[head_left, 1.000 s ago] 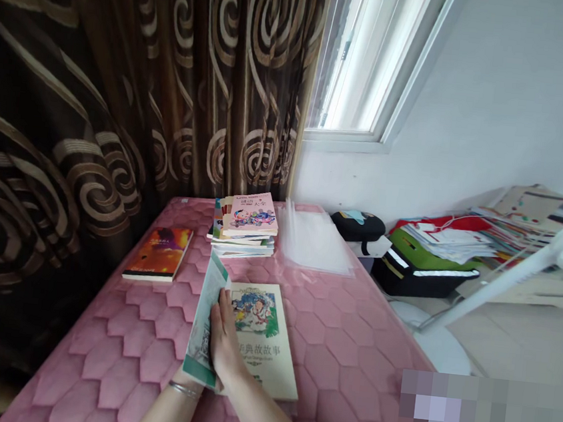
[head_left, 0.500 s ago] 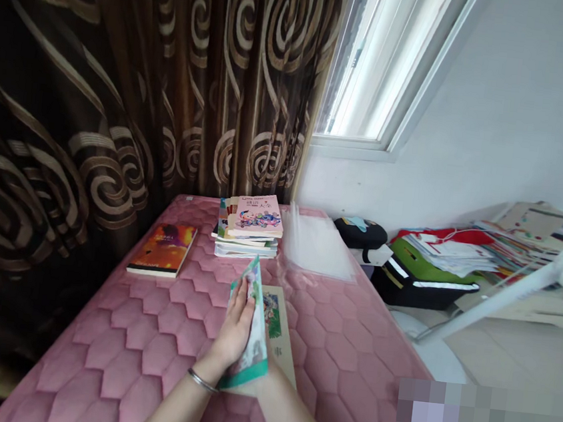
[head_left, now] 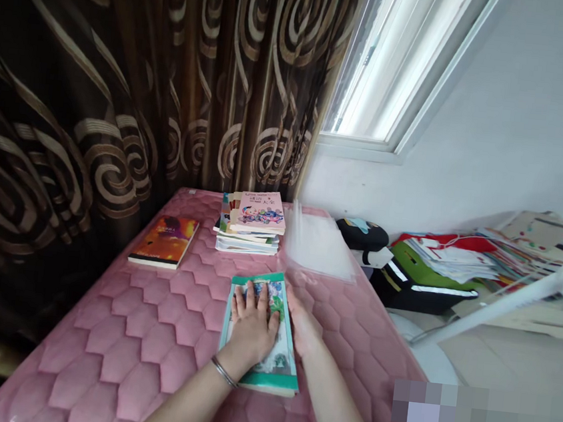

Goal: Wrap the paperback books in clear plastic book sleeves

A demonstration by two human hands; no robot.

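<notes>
A book with a green-bordered picture cover [head_left: 280,358] lies closed on the pink quilted mattress [head_left: 148,331]. My left hand [head_left: 253,325], with a silver bangle at the wrist, rests flat on the cover with its fingers spread. Along the book's right edge lies my right hand [head_left: 304,324], its fingers stretched forward beside the cover and partly hard to make out. Farther back stands a stack of books [head_left: 248,242], topped by a pink book [head_left: 261,210]. An orange book [head_left: 164,242] lies apart at the left.
Clear plastic sheets [head_left: 321,245] lie right of the stack. A patterned brown curtain [head_left: 203,95] hangs behind and to the left. Beyond the mattress's right side are a black-and-green box [head_left: 419,286], piled papers [head_left: 457,260] and a white fan stand [head_left: 493,307].
The green-bordered cover, raised between my hands before, now lies flat over the inner page. My left hand has turned palm down onto it; my right hand has come into sight at the right edge.
</notes>
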